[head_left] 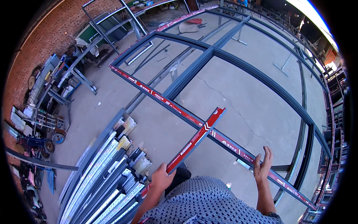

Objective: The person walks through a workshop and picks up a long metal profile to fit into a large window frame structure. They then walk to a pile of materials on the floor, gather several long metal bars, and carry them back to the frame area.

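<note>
My left hand (162,177) is closed around a long metal profile bar (189,145) covered in red printed film. The bar slants up and away to the right, and its far end crosses over the near rail of a large dark grey metal frame (186,77). From this view I cannot tell whether bar and rail touch. Red film also covers that near rail (164,99). My right hand (263,164) is raised at the right part of the rail, fingers apart and slightly bent, holding nothing. Whether it touches the rail is unclear.
A stack of long wrapped profiles (108,179) lies to my left. Farther left stand a metal workbench (76,72) and a small wheeled cart (48,143) near a brick wall (48,33). A stand (174,72) supports the frame. Another person (241,3) is at the far end.
</note>
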Tool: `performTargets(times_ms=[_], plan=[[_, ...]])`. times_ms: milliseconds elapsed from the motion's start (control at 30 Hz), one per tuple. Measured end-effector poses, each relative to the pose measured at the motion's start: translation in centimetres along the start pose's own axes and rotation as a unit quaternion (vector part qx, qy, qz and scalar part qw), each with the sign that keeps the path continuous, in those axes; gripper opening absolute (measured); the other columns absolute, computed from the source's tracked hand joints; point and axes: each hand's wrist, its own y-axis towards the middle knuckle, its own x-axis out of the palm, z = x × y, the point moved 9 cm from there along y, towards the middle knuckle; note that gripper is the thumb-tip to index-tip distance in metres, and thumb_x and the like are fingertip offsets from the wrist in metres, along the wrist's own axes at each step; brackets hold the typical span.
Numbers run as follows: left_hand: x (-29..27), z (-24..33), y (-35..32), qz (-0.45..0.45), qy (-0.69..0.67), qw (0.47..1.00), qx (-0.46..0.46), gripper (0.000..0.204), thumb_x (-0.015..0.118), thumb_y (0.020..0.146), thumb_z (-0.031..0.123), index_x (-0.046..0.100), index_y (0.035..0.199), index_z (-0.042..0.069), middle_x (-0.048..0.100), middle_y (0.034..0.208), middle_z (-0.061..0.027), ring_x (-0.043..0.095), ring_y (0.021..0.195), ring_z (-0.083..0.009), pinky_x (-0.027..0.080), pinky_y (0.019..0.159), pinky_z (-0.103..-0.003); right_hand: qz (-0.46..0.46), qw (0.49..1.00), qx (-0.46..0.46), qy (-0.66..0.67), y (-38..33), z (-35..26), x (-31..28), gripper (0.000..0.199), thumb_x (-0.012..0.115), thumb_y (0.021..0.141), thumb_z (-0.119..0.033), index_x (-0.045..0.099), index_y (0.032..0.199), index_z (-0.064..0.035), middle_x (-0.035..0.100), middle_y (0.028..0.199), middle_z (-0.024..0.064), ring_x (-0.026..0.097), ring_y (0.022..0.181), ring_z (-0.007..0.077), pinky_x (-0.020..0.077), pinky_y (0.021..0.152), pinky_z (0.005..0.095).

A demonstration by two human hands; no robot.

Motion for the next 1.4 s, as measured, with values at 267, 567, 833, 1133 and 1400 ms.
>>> performTargets(times_ms=[267,567,833,1133,1400], plan=[[-9.5,-1.8,10.2,0.022,0.108,0.99,0.094,0.039,0.085,0.079,0.027,0.063,0.104,0.005,0.07,0.102,-0.0152,0.071,0.099,-0.0378,0.056,0.088,-0.049,-0.103,0.944,-0.306,0.066,8.9,-26.6,11.4,0.053,0.072,0.09,-0.015,0.058,0.14,-0.0005,0.057,0.14,0.0203,0.053,0.136,0.039,0.0393,0.118,0.0545],[-15.6,-2.3,18.2,0.054,0.156,0.976,0.143,0.047,0.088,0.066,0.017,0.068,0.108,0.007,0.07,0.106,-0.0099,0.066,0.105,-0.0323,0.05,0.092,-0.045,-0.313,0.854,-0.411,0.066,13.1,-34.2,24.3,0.067,0.075,0.091,-0.045,0.06,0.138,-0.0001,0.064,0.129,0.0183,0.061,0.123,0.0337,0.0457,0.112,0.0486],[-23.0,-1.3,25.4,0.123,0.174,0.959,0.185,0.046,0.079,0.064,0.007,0.071,0.109,0.006,0.071,0.107,-0.0119,0.064,0.104,-0.0349,0.045,0.105,-0.048,-0.408,0.798,-0.439,0.058,16.5,-37.7,32.1,0.063,0.082,0.087,-0.045,0.059,0.126,-0.0013,0.068,0.096,0.0142,0.069,0.092,0.0322,0.0571,0.085,0.0442],[-30.2,-4.3,34.3,0.295,0.137,0.932,0.161,0.062,0.081,0.084,0.011,0.061,0.143,0.005,0.05,0.152,-0.0176,0.049,0.14,-0.0377,0.037,0.118,-0.054,-0.441,0.862,-0.229,0.1,21.1,-41.5,37.1,0.045,0.077,0.092,-0.036,0.058,0.118,-0.0043,0.07,0.097,0.0186,0.072,0.088,0.0374,0.0591,0.08,0.0472],[-23.8,-14.9,42.8,-0.001,-0.053,0.993,0.107,0.052,0.07,0.101,0.03,0.056,0.14,-0.002,0.058,0.141,-0.025,0.057,0.13,-0.043,0.046,0.11,-0.049,-0.341,0.903,0.161,0.204,21.2,-41.2,41.7,0.06,0.07,0.1,-0.053,0.06,0.118,0.0035,0.067,0.09,0.0177,0.069,0.082,0.0229,0.0562,0.077,0.0363]])
